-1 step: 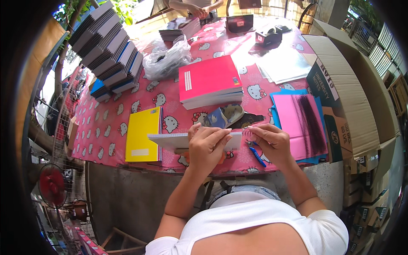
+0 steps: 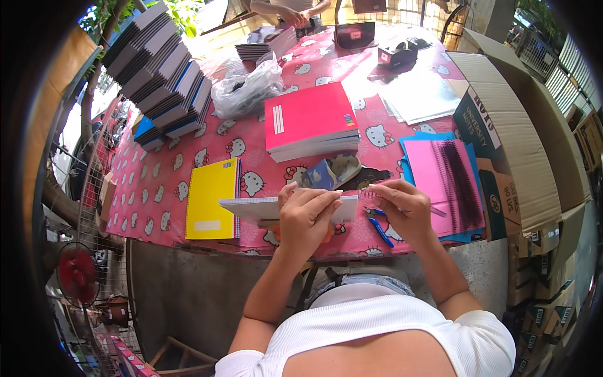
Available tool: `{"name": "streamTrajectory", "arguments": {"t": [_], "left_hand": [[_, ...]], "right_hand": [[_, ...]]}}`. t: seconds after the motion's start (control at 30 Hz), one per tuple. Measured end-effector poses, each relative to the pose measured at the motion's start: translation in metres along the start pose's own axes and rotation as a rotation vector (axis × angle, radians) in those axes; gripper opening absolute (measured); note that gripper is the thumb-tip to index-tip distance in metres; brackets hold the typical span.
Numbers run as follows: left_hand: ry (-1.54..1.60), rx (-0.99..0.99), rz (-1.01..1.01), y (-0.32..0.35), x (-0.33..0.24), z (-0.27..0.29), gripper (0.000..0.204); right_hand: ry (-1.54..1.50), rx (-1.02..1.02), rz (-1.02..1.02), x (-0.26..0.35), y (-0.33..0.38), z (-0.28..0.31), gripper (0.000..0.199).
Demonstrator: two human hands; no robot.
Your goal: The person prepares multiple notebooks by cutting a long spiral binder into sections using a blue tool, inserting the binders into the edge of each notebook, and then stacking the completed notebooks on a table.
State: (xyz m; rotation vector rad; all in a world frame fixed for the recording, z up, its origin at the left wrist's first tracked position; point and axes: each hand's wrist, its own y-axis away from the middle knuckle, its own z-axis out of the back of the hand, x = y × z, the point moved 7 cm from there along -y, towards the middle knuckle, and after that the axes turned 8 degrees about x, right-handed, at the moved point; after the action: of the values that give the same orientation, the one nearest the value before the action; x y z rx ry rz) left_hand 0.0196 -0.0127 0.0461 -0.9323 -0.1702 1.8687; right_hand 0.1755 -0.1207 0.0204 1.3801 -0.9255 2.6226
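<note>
My left hand [image 2: 304,217] grips a block of white gridded paper [image 2: 248,211] near the table's front edge, fingers closed over its top. Just right of the block, my right hand [image 2: 405,204] is pinched around a thin spiral coil [image 2: 369,194], whose loops show at the fingertips by the block's end. Beneath that hand lie pliers with blue handles [image 2: 380,231]. A yellow spiral notebook [image 2: 212,198] lies flat on the left. Farther back is a stack with a bright red-pink cover [image 2: 308,116].
Pink sheets [image 2: 424,179] bearing a bundle of dark coils [image 2: 455,185] are at right, beside cardboard boxes [image 2: 515,132]. A tall notebook stack [image 2: 157,75] and a clear plastic bag [image 2: 248,91] stand back left. Another person's hands [image 2: 295,16] are across the table.
My right hand has shifted very slightly, and a thin strand now shows beside it over the pink sheets. My left hand and the paper block have stayed put.
</note>
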Motion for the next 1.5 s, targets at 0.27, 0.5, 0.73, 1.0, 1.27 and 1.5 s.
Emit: {"name": "streamTrajectory", "arguments": {"t": [0.27,0.5,0.73,1.0,1.27,1.5], "left_hand": [[-0.094,-0.029,-0.031,0.001,0.0,0.001,0.015],[-0.01,-0.044,0.027,0.006,0.003,0.002,0.02],[-0.125,-0.044,0.045,0.012,0.002,0.002,0.021],[-0.092,-0.04,0.043,0.024,0.003,0.006,0.02],[-0.09,-0.158,0.084,0.022,-0.01,0.012,0.029],[-0.075,-0.192,-0.001,0.024,-0.002,0.012,0.03]], "right_hand": [[-0.104,0.223,0.016,0.01,-0.029,-0.003,0.017],[0.079,0.432,-0.228,0.009,-0.032,-0.015,0.02],[0.336,0.302,0.177,0.041,-0.024,-0.018,0.028],[0.392,0.607,0.087,0.028,-0.027,-0.035,0.026],[0.704,0.798,0.105,-0.142,-0.067,-0.119,0.046],[-0.854,0.165,-0.387,-0.091,-0.05,-0.039,0.038]]}}
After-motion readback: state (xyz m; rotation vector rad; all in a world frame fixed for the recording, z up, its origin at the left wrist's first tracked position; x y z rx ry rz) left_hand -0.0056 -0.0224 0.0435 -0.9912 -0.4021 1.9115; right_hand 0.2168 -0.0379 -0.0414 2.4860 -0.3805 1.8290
